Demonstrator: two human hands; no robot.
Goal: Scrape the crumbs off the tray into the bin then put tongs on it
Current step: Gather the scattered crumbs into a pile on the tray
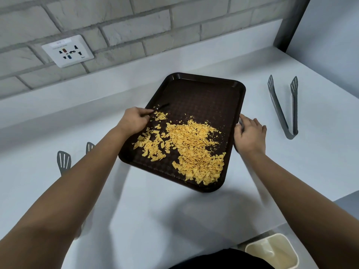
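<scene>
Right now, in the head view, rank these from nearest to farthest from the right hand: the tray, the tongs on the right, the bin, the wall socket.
From the right hand:
1. Tray, its right rim gripped by that hand.
2. Tongs, lying on the counter just right of the hand.
3. Bin, below the counter's near edge, lower right.
4. Wall socket, on the brick wall, far left.

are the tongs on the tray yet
No, the tongs lie on the counter to the right of the tray, apart from it.
</scene>
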